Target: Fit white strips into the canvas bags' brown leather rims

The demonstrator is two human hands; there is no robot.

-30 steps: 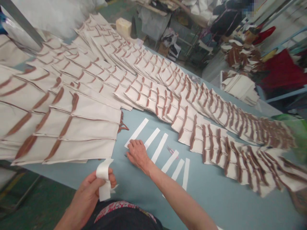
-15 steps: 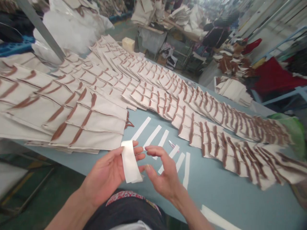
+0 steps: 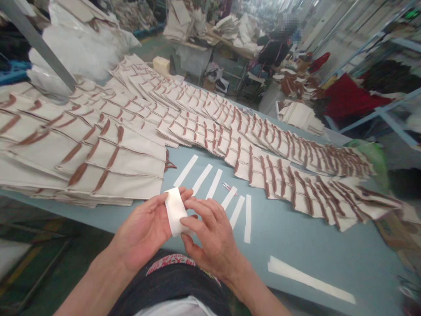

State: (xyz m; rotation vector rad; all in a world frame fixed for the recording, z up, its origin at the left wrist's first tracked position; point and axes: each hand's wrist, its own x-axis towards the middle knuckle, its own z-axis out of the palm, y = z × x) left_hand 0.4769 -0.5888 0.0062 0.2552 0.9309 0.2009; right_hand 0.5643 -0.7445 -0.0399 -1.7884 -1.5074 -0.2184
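Near the table's front edge, a white strip (image 3: 175,210) of cloth or paper hangs across my left hand (image 3: 143,232), its top pinched between thumb and fingers. My right hand (image 3: 213,235) is closed at the strip's lower end, with the index finger and thumb at its edge. That end is partly hidden behind the fingers. Ahead of my hands, several white strips (image 3: 201,179) lie in a slanting row on the blue-green table (image 3: 279,232). Small thread snips (image 3: 229,188) lie among them.
Overlapping cream fabric panels (image 3: 138,169) with brown bands cover the left and far side. Longer pale strips (image 3: 309,278) lie at the front right. A grey post (image 3: 42,48) stands at the left. Farther back, a person (image 3: 272,50) is near heaped fabric.
My right hand has moved in from beside the strip and closed on its lower end. The strip's hanging end is now turned up. The view has shifted somewhat to the right.
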